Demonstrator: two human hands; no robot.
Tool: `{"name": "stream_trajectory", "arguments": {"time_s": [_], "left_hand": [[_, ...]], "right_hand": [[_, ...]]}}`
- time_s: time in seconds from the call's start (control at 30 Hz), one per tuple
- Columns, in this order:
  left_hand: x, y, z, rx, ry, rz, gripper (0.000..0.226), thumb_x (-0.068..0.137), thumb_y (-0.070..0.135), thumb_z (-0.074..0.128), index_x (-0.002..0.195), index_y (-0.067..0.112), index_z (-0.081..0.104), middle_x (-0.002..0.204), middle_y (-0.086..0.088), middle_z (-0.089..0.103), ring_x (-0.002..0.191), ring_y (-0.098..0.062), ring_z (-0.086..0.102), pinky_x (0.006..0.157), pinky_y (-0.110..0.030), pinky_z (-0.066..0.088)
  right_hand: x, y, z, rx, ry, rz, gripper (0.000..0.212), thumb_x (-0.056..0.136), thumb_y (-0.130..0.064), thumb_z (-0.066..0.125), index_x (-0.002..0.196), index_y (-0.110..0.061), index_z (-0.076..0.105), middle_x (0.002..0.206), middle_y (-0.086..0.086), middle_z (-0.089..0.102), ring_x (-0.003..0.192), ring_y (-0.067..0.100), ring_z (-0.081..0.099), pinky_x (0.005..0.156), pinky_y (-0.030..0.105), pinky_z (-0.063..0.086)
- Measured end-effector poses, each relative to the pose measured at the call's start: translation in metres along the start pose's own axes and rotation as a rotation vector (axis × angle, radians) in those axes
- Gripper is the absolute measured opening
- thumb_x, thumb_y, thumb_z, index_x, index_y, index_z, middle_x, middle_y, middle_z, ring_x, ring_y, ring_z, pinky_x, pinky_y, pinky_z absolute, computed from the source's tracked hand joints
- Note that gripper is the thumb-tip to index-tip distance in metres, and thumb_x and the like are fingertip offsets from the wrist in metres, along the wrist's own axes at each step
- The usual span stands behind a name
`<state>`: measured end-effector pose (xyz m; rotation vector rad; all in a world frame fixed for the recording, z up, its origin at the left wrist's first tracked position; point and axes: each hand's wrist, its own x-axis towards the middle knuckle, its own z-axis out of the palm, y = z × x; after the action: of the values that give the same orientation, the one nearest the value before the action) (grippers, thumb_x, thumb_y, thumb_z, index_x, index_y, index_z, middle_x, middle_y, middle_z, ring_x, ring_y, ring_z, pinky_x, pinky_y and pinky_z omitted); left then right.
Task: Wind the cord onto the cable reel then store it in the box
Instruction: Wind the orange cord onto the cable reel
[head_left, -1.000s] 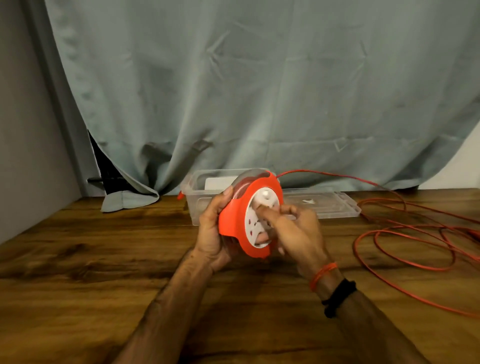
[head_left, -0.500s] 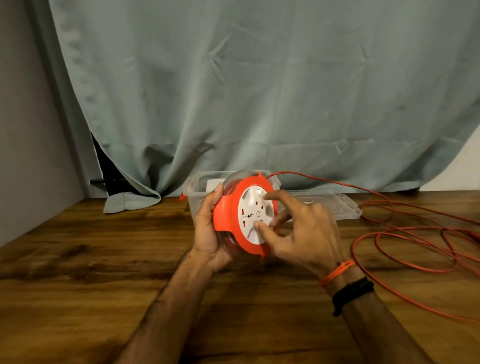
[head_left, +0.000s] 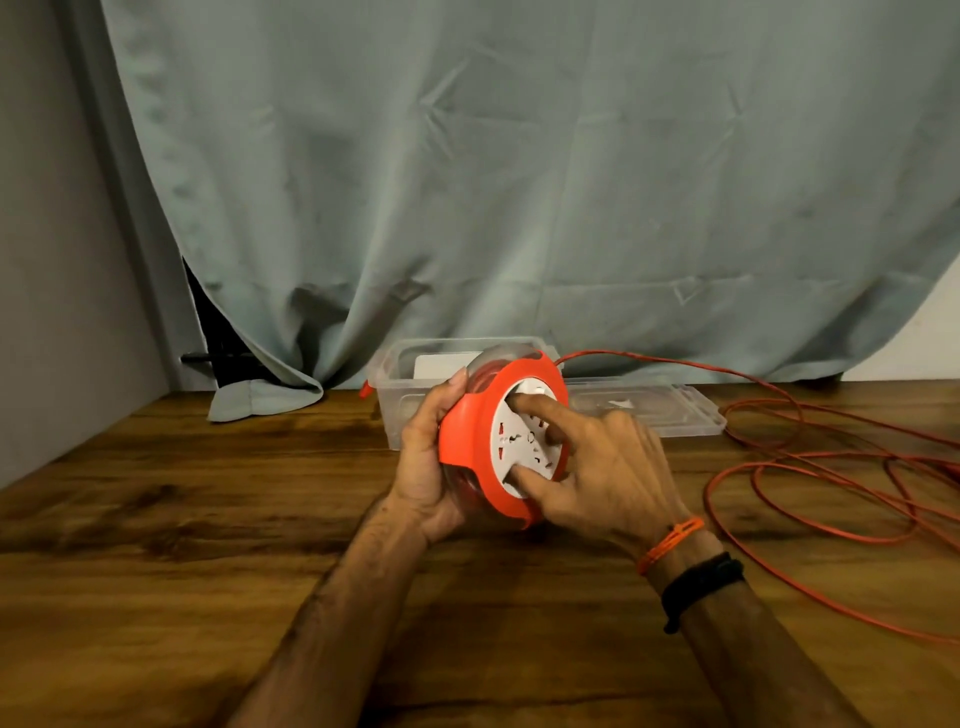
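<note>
I hold an orange cable reel (head_left: 470, 431) with a white socket face upright above the wooden table (head_left: 208, 519). My left hand (head_left: 426, 452) grips its clear back and orange rim from the left. My right hand (head_left: 602, 467) has its thumb and fingers pressed on the white face. The orange cord (head_left: 810, 467) leaves the reel's top, arcs right and lies in loose loops on the table. A clear plastic box (head_left: 400, 374) stands open just behind the reel, partly hidden by it.
The box's clear lid (head_left: 670, 410) lies flat to the right of the box. A grey-green curtain (head_left: 519, 182) hangs behind the table, its hem resting on the back left of the tabletop. A grey wall (head_left: 47, 260) borders the left side.
My right hand has shifted around the white face, fingers now spread from top to bottom of it. The reel has turned slightly and the cord loops on the right have shifted.
</note>
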<state>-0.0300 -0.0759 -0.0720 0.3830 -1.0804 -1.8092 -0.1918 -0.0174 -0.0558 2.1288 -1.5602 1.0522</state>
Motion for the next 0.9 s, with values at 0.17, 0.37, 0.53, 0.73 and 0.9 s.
{"name": "stream_trajectory", "arguments": {"time_s": [0.17,0.37,0.53,0.73,0.9], "left_hand": [[0.001,-0.004,0.006,0.079,-0.040,0.104,0.052,0.062,0.050,0.081,0.100,0.015,0.080,0.098,-0.015,0.077,0.089,-0.028,0.074,0.073,-0.040,0.061],[-0.001,-0.005,0.013,0.051,-0.004,0.106,0.080,0.066,0.057,0.073,0.125,0.004,0.065,0.112,-0.024,0.070,0.098,-0.036,0.068,0.085,-0.047,0.056],[-0.001,-0.001,0.009,-0.043,0.021,0.104,0.062,0.082,0.056,0.054,0.117,0.008,0.072,0.110,-0.021,0.072,0.097,-0.033,0.070,0.085,-0.046,0.057],[0.002,0.001,0.004,-0.099,0.060,0.060,0.075,0.082,0.058,0.056,0.137,0.006,0.056,0.136,-0.026,0.058,0.122,-0.041,0.056,0.108,-0.057,0.041],[0.000,0.004,0.004,-0.113,0.038,0.048,0.068,0.081,0.057,0.058,0.126,0.006,0.067,0.127,-0.026,0.064,0.113,-0.037,0.063,0.103,-0.056,0.047]], "right_hand": [[0.010,-0.015,0.004,0.827,-0.063,0.713,0.048,0.067,-0.054,0.079,0.101,-0.024,0.065,0.076,0.006,0.077,0.051,0.012,0.064,0.044,0.022,0.048],[0.011,-0.015,-0.001,1.117,-0.209,0.882,0.045,0.081,-0.052,0.071,0.096,-0.010,0.067,0.067,0.015,0.075,0.028,0.008,0.042,0.032,0.013,0.025],[0.010,-0.009,-0.002,0.659,-0.037,0.572,0.043,0.078,-0.056,0.073,0.101,-0.021,0.066,0.057,0.000,0.073,0.043,0.010,0.064,0.042,0.022,0.049],[0.004,0.002,-0.010,0.037,-0.050,0.033,0.063,0.073,-0.065,0.057,0.130,-0.041,0.046,0.080,-0.011,0.073,0.081,0.017,0.071,0.076,0.036,0.058],[0.003,0.004,-0.007,0.006,-0.079,-0.094,0.069,0.076,-0.060,0.058,0.140,-0.043,0.039,0.123,-0.005,0.067,0.102,0.021,0.067,0.083,0.038,0.057]]}}
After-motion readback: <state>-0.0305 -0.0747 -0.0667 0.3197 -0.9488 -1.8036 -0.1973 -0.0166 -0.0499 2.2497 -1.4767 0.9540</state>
